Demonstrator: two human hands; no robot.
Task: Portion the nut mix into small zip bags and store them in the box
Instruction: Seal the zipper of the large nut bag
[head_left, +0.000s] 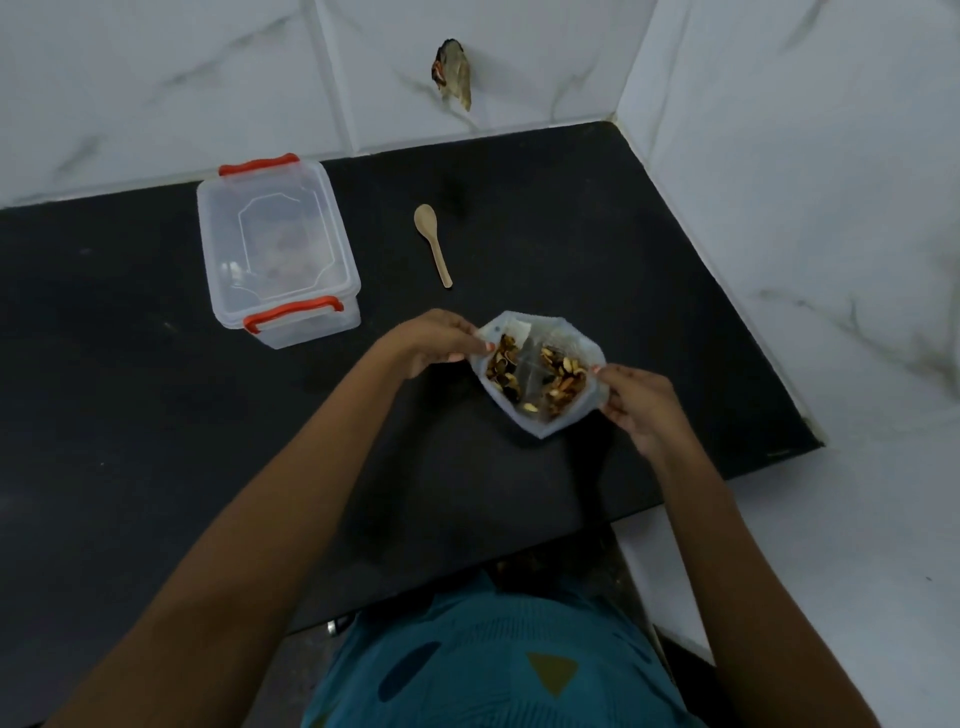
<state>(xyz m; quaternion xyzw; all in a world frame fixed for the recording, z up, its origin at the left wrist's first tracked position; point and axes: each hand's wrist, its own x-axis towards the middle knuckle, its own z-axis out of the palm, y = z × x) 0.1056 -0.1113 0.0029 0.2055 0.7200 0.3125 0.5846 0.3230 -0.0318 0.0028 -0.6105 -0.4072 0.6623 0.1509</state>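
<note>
Okay, I see left hand and right hand pinching clear plastic nut-mix bag by opposite edges; pale wooden spoon beyond, nearer left.

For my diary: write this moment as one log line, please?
left hand: pinches nut bag | right hand: pinches opposite edge | bag mouth: open | box: lid on | spoon: untouched

**Around the work spot**

A black counter sits in a corner. White wall tiles with grey streaks stand behind it and beside it. One tile has a broken hole. Low down is blue-green cloth with dark shapes.
</note>
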